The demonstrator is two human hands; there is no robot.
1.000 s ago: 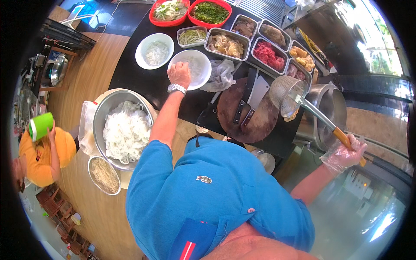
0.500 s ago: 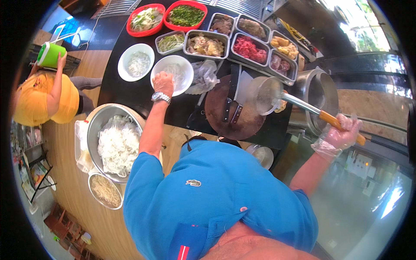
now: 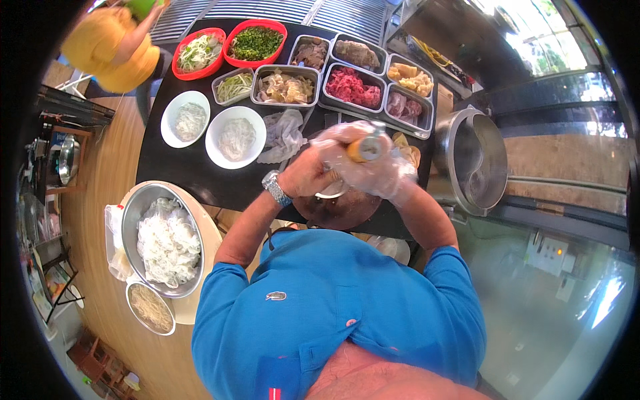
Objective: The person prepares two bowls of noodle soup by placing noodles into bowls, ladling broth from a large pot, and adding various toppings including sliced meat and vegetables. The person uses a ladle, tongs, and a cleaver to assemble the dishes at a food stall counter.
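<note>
My gloved right hand (image 3: 377,163) is closed round the wooden handle (image 3: 365,149) of the strainer, its butt end turned up; the mesh is hidden below my hands. My bare left hand (image 3: 308,175), a metal watch at its wrist, presses close beside the right one with curled fingers. What it grips is hidden and smeared. Beneath both hands lies a round brown chopping board (image 3: 333,212). To the left stand two white bowls of noodles, a nearer bowl (image 3: 213,148) and a farther bowl (image 3: 167,130). A crumpled clear plastic bag (image 3: 283,137) lies between the nearer bowl and my hands.
Metal trays (image 3: 319,98) of meat and red baskets (image 3: 220,65) of greens line the back of the black table (image 3: 157,163). A large divided steel pot (image 3: 443,160) stands right. Left is a noodle basin (image 3: 133,243). A person in yellow (image 3: 100,50) is at far left.
My right hand has swung in from the far right with the strainer. My left hand has left the white bowl and come beside it. The person in yellow appears farther up the picture.
</note>
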